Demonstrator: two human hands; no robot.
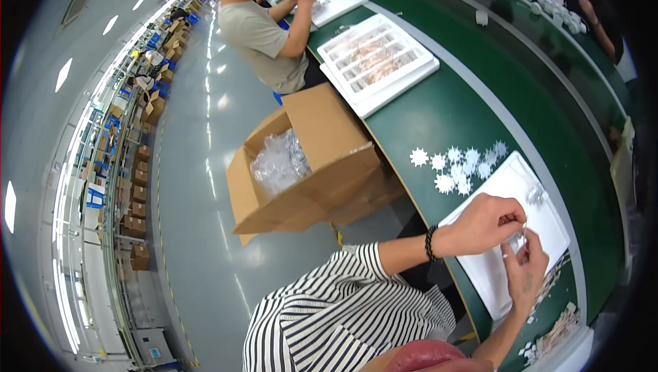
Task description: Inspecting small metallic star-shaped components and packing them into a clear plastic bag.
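Head view: lower right of frame, over flat white foam tray (504,187).
Left hand (483,222): my fingers pinched on small clear plastic part (517,238).
Right hand (526,266): pinching it from below, equally near.

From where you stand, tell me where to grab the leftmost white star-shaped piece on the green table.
Pinch the leftmost white star-shaped piece across its toothed rim, coming straight down from above: it lies flat on the green table, slightly apart from the other stars, so its left edge looks free for fingertips.
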